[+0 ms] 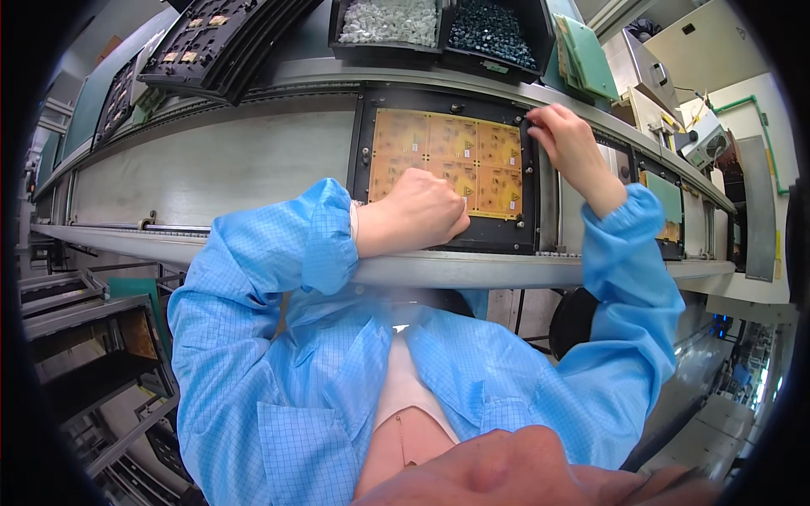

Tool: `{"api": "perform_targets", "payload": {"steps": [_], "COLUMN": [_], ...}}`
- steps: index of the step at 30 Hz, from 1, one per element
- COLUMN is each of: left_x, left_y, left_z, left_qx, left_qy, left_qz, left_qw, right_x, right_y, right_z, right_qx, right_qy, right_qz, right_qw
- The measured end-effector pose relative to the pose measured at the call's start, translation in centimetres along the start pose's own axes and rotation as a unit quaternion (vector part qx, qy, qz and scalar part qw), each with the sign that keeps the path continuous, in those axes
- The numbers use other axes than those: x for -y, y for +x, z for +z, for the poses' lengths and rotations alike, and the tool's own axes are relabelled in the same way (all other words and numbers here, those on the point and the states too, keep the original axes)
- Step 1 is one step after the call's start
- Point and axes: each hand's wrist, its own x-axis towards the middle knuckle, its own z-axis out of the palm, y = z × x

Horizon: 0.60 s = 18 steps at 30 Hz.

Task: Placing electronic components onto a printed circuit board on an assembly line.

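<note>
Blue smock point(316, 371) faces conveyor point(211, 160) and bins point(388, 52), left hand point(422, 207) fisted, right hand point(567, 142) slightly open.

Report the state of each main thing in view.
Left hand: curled, palm hidden.
Right hand: partly curled, grip unclear.
Yellow panel: flat, partly covered by left hand.
Black frame: flat, around the panel.
Left bin: filled with white pieces.
Right bin: filled with dark pieces.
Dark trays: stacked.

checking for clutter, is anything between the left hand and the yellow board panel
Nothing visible stands between them: the left hand is over the lower part of the yellow board panel; contact is unclear.
</note>
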Motion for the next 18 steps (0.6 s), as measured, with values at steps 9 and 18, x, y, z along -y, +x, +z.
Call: {"api": "perform_targets", "payload": {"steps": [9,18], "left_x": [0.5,0.5], "left_y": [-0.6,-0.4], "left_z": [0.1,0.4], "left_qx": [-0.044,-0.034], "left_qy": [-0.049,-0.048], "left_qz": [-0.002,-0.007], "left_qw": [0.998,0.998], "right_x": [-2.8,-0.6], "right_y": [2.9,4.2], "right_z": [2.1,1.2], "right_qx": [0.034,0.145], "right_qy": [-0.11,-0.049], "right_qz": [-0.037,0.196], "right_qw": [0.993,0.968]}}
